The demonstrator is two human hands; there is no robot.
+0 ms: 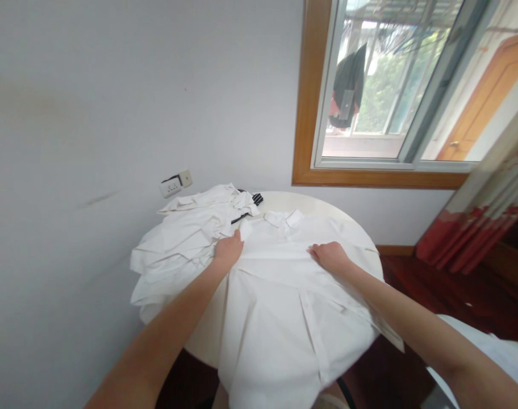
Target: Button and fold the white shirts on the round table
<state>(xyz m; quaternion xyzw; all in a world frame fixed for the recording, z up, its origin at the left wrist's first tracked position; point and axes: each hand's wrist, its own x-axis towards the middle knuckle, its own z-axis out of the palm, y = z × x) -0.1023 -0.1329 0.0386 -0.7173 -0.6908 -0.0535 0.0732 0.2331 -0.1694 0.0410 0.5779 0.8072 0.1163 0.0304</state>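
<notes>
A white collared shirt (280, 284) lies spread over a round white table (361, 227), its collar at the far side and its lower part hanging over the near edge. My left hand (228, 250) grips the shirt's left shoulder edge, fingers curled into the cloth. On the right side of the shirt's chest rests my right hand (330, 255), its fingers bent and pinching the fabric.
A pile of other white garments (182, 238) with a black striped piece (255, 199) lies on the table's left. A wall socket (176, 183) sits behind it. A wood-framed window (370, 113) and red curtain (489, 227) are to the right.
</notes>
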